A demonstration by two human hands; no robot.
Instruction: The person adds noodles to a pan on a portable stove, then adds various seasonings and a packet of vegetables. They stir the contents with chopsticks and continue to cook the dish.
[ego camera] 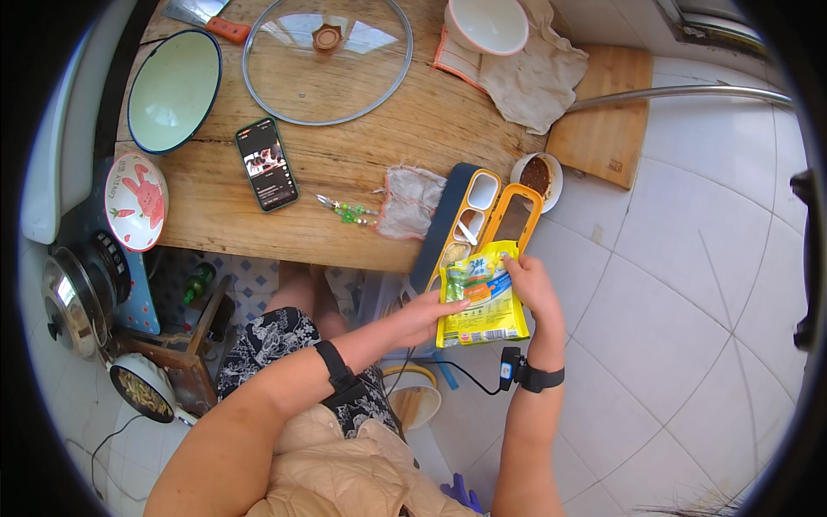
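Both hands hold a yellow seasoning packet [484,300] at the table's right front corner. My left hand [423,316] grips its left side, thumb on the front; my right hand [531,281] pinches the upper right edge. Just beyond the packet lies a dark and orange seasoning box [446,213] with several white compartments, its orange-framed lid [515,216] raised on the right. A small white spoon [466,232] rests in a compartment of reddish-brown powder; another compartment holds pale granules, partly hidden by the packet.
A bowl of dark sauce [546,181] stands right of the box. On the wooden table [213,226] are a phone [267,165], a glass lid [327,71], an enamel bowl [174,90], a rabbit-patterned bowl [136,201], a cleaver [227,28] and cloths [410,201]. A pan of food [143,391] stands lower left.
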